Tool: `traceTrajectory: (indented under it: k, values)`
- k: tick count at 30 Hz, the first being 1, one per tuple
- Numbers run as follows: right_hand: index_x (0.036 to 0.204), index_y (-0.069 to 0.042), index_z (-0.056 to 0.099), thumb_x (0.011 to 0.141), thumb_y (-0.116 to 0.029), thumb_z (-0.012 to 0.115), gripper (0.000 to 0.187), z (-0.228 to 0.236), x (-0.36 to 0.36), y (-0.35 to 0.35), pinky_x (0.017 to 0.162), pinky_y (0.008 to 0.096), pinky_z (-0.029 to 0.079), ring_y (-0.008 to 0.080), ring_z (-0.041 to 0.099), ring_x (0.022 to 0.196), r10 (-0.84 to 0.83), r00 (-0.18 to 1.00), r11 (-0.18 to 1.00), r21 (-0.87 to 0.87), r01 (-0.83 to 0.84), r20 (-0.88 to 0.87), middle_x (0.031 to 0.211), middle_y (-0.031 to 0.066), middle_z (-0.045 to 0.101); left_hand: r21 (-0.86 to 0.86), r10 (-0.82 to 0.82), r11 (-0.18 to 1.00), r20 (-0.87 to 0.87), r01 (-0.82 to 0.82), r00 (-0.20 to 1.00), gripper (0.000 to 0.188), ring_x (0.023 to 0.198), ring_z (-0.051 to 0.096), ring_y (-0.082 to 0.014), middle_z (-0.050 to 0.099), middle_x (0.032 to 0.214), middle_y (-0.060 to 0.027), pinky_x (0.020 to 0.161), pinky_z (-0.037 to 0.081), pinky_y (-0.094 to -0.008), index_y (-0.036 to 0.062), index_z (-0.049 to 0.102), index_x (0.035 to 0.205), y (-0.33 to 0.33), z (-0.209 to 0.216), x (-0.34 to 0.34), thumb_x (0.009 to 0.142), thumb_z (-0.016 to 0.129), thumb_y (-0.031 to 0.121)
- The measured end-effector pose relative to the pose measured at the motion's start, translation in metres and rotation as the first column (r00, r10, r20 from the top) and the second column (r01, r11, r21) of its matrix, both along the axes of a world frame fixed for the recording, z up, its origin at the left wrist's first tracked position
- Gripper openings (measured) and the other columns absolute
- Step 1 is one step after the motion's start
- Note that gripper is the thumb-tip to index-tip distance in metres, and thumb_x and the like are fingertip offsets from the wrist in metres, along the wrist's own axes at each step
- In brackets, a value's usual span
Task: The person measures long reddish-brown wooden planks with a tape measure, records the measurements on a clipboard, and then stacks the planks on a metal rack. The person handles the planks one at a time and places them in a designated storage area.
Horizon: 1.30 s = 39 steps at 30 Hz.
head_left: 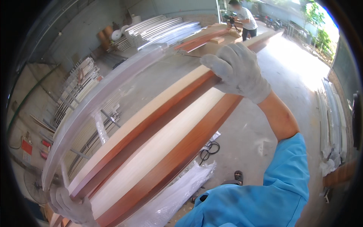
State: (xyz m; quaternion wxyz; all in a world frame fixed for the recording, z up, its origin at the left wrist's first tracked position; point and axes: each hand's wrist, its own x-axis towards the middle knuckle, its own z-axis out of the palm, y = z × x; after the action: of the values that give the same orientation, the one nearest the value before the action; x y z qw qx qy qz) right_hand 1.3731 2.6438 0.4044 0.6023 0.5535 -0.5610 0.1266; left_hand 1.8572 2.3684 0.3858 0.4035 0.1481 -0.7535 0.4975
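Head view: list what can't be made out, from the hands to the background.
In the head view:
Upper board: its far end, covered by the right hand.
Lower board: its near end, cut off by the lower edge.
Left hand: its wrist, cut off by the lower edge.
Plastic wrap: its near end, cut off by the lower edge.
Background person: the fingers, too small.

No words, numbers or signs can be read, and on the red-orange panel (27, 146), which appears up and to the left of the fingers (59, 196) of the left hand (72, 208), any marking is too small.
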Motion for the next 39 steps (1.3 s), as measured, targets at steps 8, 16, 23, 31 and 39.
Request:
traceTrajectory:
  k: [8,16,23,31,39]
  values:
    - [0.115,-0.013,0.059,0.055,-0.016,0.083,0.065,-0.114,-0.134,0.195,0.072,0.0455,0.048,0.0294,0.058,0.084,-0.106,0.908,0.993,-0.007,0.119,0.406,0.094,0.0073,0.058,-0.18,0.152,0.966,-0.192,-0.187,0.969,0.063,0.116,0.058,-0.0401,0.06,0.122,-0.016,0.103,0.038,-0.0629,0.0064,0.056,0.128,0.134,0.024,-0.18,0.079,0.081,0.036]
    - [0.113,-0.008,0.059,0.052,-0.018,0.084,0.066,-0.262,-0.244,0.356,0.08,0.0473,0.05,0.0353,0.062,0.093,-0.192,0.626,0.981,0.123,0.152,0.756,0.098,0.0121,0.063,-0.193,-0.074,-0.13,-0.976,0.973,-0.204,0.07,0.072,0.062,-0.0212,0.06,0.106,-0.0172,0.069,0.054,-0.0286,-0.0077,0.037,0.145,0.336,-0.074,-0.505,0.105,0.046,0.049]
    - [0.114,-0.008,0.058,0.053,-0.015,0.087,0.068,-0.333,-0.373,0.392,0.086,0.0475,0.051,0.0378,0.062,0.098,-0.182,0.441,0.978,0.117,0.171,0.879,0.105,0.0146,0.065,-0.184,0.052,-0.27,-0.983,0.945,-0.177,0.071,0.054,0.039,-0.0069,0.04,0.068,0.0013,0.047,0.029,-0.0216,-0.0054,0.05,0.127,0.385,-0.068,-0.674,0.099,0.052,0.06]
    - [0.13,-0.005,0.052,0.056,-0.025,0.093,0.087,-0.32,-0.51,0.345,0.09,0.0442,0.053,0.0366,0.064,0.106,-0.13,0.22,0.975,0.085,0.203,0.967,0.118,0.0178,0.063,-0.096,0.076,-0.562,-0.995,0.821,-0.064,0.066,0.085,0.062,-0.0183,0.064,0.101,-0.0136,0.072,0.052,-0.0295,-0.0111,0.052,0.131,0.409,-0.057,-0.877,0.086,0.079,0.029]
    - [0.136,0.003,0.037,0.062,-0.027,0.093,0.097,-0.178,-0.699,0.261,0.092,0.0407,0.051,0.032,0.064,0.108,0.327,0.314,0.943,-0.33,-0.047,0.891,0.12,0.022,0.06,0.13,-0.164,-0.759,-0.986,0.638,0.005,0.102,0.119,0.057,-0.0318,0.057,0.127,-0.023,0.099,0.046,-0.039,-0.0018,0.027,0.15,0.419,-0.056,-1.115,0.072,0.089,0.024]
